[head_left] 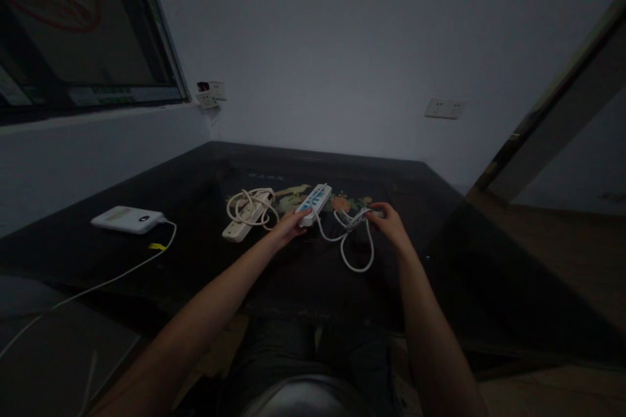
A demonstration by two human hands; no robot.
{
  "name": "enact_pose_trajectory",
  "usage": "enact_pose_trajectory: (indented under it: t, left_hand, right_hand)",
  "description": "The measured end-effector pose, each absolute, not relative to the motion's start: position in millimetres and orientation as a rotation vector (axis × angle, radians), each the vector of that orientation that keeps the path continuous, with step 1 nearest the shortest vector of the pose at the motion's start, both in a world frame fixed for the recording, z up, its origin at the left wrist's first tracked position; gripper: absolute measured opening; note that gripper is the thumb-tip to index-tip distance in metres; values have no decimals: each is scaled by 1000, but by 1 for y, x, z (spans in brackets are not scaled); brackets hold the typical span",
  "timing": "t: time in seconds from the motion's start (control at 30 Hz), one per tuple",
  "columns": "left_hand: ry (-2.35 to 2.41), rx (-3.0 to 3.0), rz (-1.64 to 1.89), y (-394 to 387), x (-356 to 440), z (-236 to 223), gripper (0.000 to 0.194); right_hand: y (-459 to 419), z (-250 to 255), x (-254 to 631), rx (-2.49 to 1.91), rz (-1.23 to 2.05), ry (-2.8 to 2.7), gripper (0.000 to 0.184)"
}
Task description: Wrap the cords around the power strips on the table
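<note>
A white power strip with blue sockets [320, 197] is tilted over the dark table, its near end in the grip of my left hand [290, 227]. From it a white cord [357, 270] runs right in loose loops. My right hand [388, 221] closes on the bunched part of that cord, near what looks like its plug; the fingers partly hide it. Left of my left hand lies a second, cream power strip [236, 232], with its own cord [229, 207] coiled on top. My right hand is a short way off the first strip.
A white box-shaped device [128, 219] with a thin cable [132, 269] and a yellow tag [157, 247] sits on the table's left. Wall sockets [444, 109] are on the back wall, others [211, 94] by the window. The dark table [313, 293] ends close before my lap.
</note>
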State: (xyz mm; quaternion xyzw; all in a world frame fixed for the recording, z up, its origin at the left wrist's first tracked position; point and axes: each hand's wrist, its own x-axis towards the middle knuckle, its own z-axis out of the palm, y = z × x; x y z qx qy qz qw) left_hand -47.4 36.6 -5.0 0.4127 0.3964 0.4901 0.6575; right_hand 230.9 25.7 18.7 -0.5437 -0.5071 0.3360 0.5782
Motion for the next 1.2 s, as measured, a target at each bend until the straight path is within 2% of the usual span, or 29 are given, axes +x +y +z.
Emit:
enact_pose_trajectory:
  t: [0.23, 0.47, 0.63, 0.87, 1.03, 1.2]
  left_hand:
    - [992, 1010, 1018, 35, -45, -6, 28]
    - [1009, 1040, 977, 31, -43, -5, 31]
    - [1011, 1058, 953, 32, -42, -5, 26]
    - [980, 1067, 879, 33, -42, -4, 20]
    - [991, 1076, 861, 29, -43, 0, 27]
    - [1056, 1125, 820, 30, -48, -2, 24]
  right_hand:
    - [24, 22, 228, -1227, 853, -1113, 34]
    - [24, 20, 226, -1211, 842, -1110, 31]
    - [23, 23, 225, -1202, 780, -1149, 36]
    - [24, 26, 226, -1256, 481, -1311, 38]
    - [23, 26, 227, -1301, 426, -1344, 38]
    - [25, 28, 232, -1387, 485, -1328, 35]
